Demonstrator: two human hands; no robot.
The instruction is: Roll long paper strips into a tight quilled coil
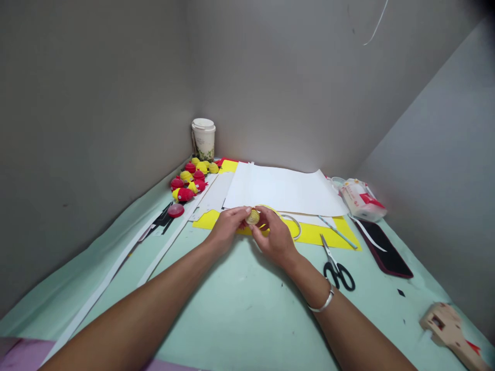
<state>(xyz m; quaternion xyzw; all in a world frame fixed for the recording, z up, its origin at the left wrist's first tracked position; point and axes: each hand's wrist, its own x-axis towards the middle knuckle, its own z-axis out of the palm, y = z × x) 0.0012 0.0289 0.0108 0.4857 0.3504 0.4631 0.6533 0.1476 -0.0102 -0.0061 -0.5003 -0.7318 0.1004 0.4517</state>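
Observation:
Above the yellow paper, my left hand [228, 225] and my right hand [277, 236] meet around a small ridged yellow dome [253, 217], which looks like coiled paper. Fingertips of both hands grip its sides, my left from one edge and my right from the other. Something reddish shows beside the dome, partly hidden by the fingers. Just behind my right hand lies a ring-shaped roll [297, 226], partly covered. Yellow paper [313, 234] and a large white sheet [282, 190] spread out beyond my hands.
Red and yellow coiled pieces [186, 176] cluster at left before a lidded cup [204, 139]. Scissors [334, 265], a striped pencil [340, 234], a phone [382, 247] and a tissue pack [361, 200] lie right. A glue gun [450, 330] rests at near right. Walls enclose the table.

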